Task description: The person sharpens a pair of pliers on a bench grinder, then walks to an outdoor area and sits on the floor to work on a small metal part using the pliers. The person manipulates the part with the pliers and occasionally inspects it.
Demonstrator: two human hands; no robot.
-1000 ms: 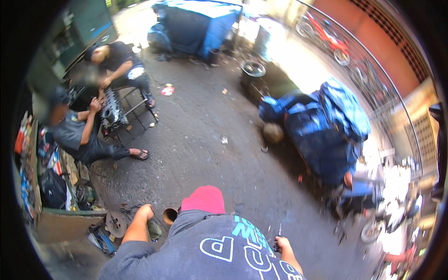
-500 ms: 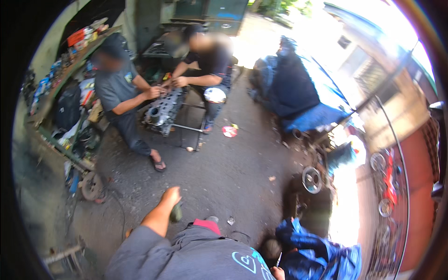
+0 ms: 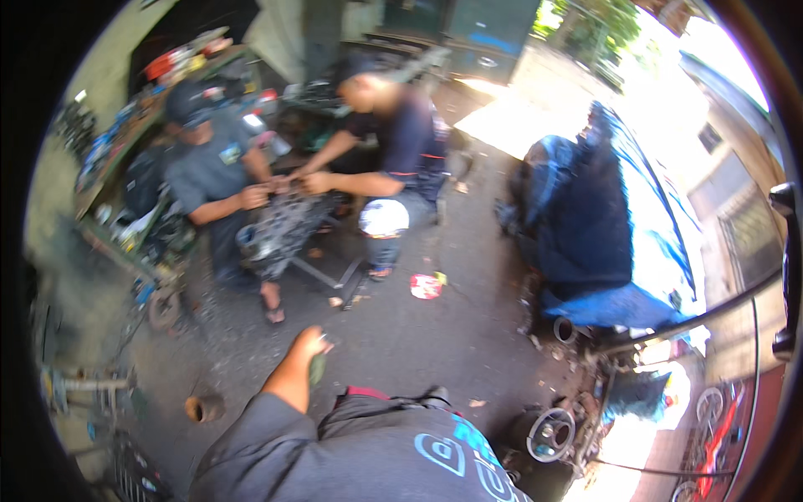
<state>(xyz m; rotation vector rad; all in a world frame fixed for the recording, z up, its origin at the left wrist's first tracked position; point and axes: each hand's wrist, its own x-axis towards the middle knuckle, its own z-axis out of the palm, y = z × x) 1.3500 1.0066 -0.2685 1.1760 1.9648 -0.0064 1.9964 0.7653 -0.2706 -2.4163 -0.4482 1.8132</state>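
Note:
My left hand (image 3: 312,343) is held out low in front of me, its fingers curled and blurred by motion. A small pale bit shows at the fingertips; its kind cannot be made out. Just below the hand hangs or lies a dark green shape (image 3: 318,369), too smeared to name; whether the hand touches it cannot be told. My right hand is out of view. Farther ahead, two people bend over a grey metal engine block (image 3: 284,222) on a low stand (image 3: 335,283), with their hands on its top.
A cluttered workbench (image 3: 104,188) runs along the left wall. A rusty metal cylinder (image 3: 204,408) stands on the floor at lower left. To the right are a blue tarp-covered heap (image 3: 585,226), a metal ring (image 3: 551,435) and a red bicycle (image 3: 715,443). A red-and-white piece (image 3: 426,286) lies on the floor.
My view has swung to the right and the scene is shifted. My right hand, earlier at the lower edge with a slim pale object, has left view. The left hand remains low and curled.

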